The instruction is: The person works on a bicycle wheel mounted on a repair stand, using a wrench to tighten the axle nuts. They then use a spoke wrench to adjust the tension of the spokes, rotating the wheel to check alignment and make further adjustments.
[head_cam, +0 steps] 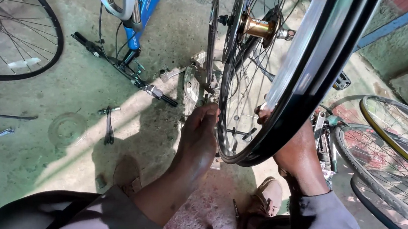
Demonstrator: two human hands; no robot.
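Note:
A black bicycle wheel rim [308, 84] with thin spokes stands upright in front of me, its gold hub [258, 26] near the top. My left hand [198, 139] reaches to the rim's left side, fingers pinched at the spokes near the rim's lower edge. My right hand [294, 150] grips the rim from the right, fingers curled round it. Whether a small tool sits in my left fingers is too hidden to tell.
A blue bicycle frame [141, 12] with handlebar and brake levers [120, 64] lies on the concrete floor. Another wheel [14, 27] lies at the left; several rims and tyres [395, 144] pile at the right. Small metal parts [109, 121] and a clear disc [67, 129] lie on the floor.

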